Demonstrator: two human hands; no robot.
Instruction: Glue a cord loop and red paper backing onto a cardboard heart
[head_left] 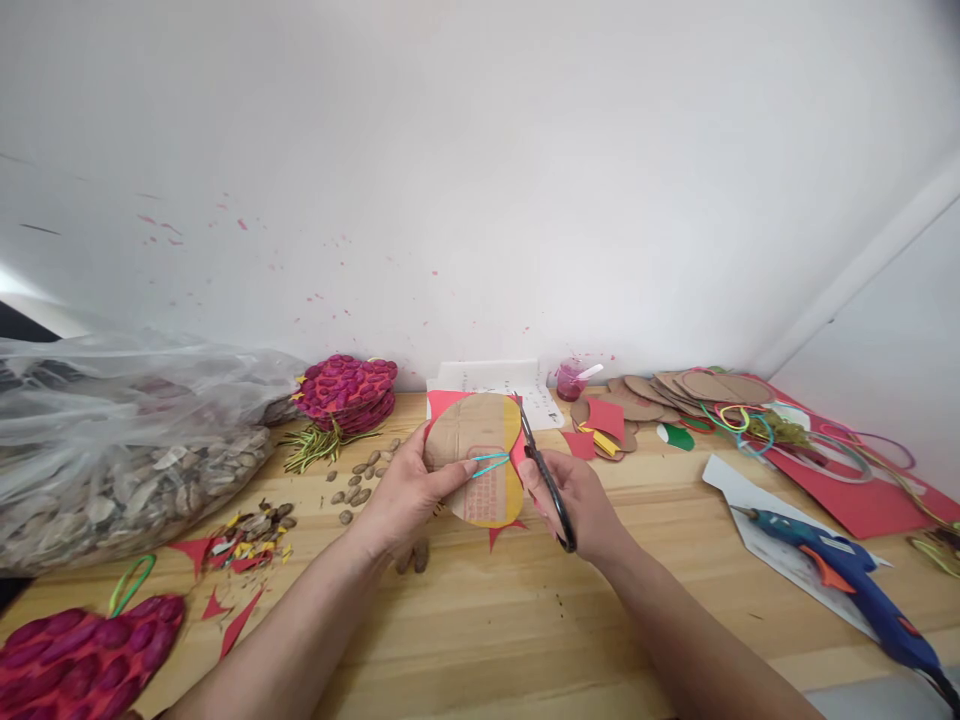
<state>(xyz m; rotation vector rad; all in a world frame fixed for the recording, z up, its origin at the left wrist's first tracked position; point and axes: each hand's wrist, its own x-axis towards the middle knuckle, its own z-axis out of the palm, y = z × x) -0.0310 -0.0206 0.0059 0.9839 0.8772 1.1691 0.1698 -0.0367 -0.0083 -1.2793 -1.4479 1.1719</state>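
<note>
My left hand (pixel 405 495) grips a rounded cardboard cutout (pixel 472 440) backed with red paper, thumb pressed on a turquoise loop glued to it. My right hand (pixel 574 500) is closed on black scissors (pixel 544 470), whose blades point up along the cutout's right edge where the red paper sticks out. Both hands hover above the wooden table (pixel 510 620).
A clear bag of seeds (pixel 127 450) lies at left, with loose seeds (pixel 360 485) and paper scraps (pixel 240 545) nearby. Pink seed-covered shapes lie at the back (pixel 349 390) and near left (pixel 82 665). Cardboard cutouts (pixel 675 390), coloured loops (pixel 742 420), red paper (pixel 862 500) and a blue glue gun (pixel 855 580) are at right.
</note>
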